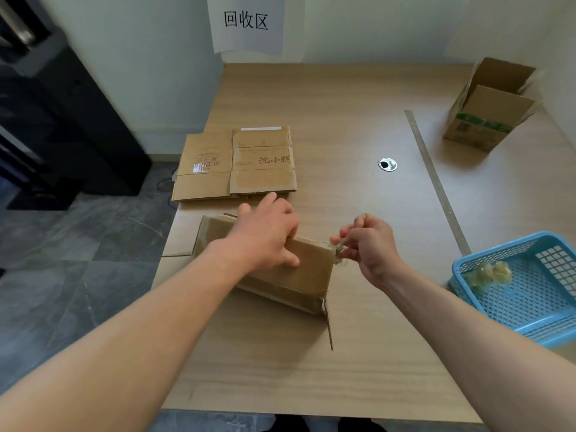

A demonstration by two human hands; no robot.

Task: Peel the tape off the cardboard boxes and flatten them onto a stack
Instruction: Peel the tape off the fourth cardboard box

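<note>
You are in a recycling corner of an office-like room. A paper sign (246, 23) reading 回收区 hangs on the white wall (140, 73) above a wood-grain surface (343, 120) with a cable grommet (387, 164). Flattened cardboard (237, 165) is stacked on it, and grey floor tiles (78, 260) lie beside it.

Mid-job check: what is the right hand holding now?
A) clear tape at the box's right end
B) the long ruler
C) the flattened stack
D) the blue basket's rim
A: the right hand pinches clear tape at the right end of the cardboard box that the left hand holds.
</note>
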